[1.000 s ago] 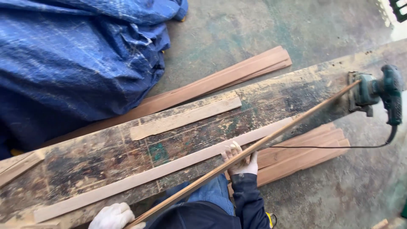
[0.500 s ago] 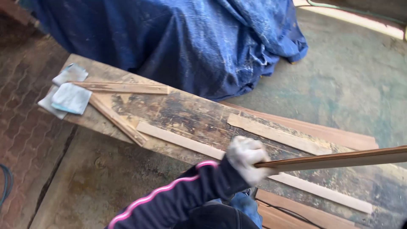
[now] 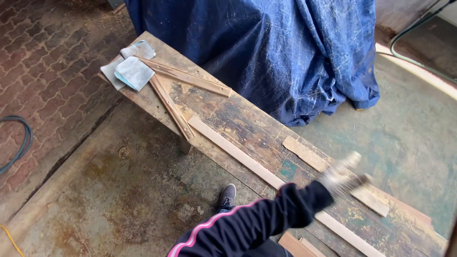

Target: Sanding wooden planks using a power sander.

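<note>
My left hand (image 3: 340, 178), in a white glove on a dark sleeve with a pink stripe, is blurred over the right part of a long worn wooden bench (image 3: 228, 119). Its fingers are curled, and a short brown end of a thin wooden strip (image 3: 362, 180) sticks out of the fist. Just under the hand a long pale slat (image 3: 238, 152) lies along the bench, with a shorter slat (image 3: 304, 153) beside it. My right hand is out of view.
Two more slats (image 3: 190, 78) cross at the bench's far end by grey abrasive sheets (image 3: 131, 71). A blue tarp (image 3: 266, 52) covers a bulky heap behind. My shoe (image 3: 227, 195) stands on the concrete. A blue hose (image 3: 21, 143) lies on the brick paving.
The view has swung left from the green sander to the bench's far end. My left hand has moved right along the bench with the strip; my right hand has left the view.
</note>
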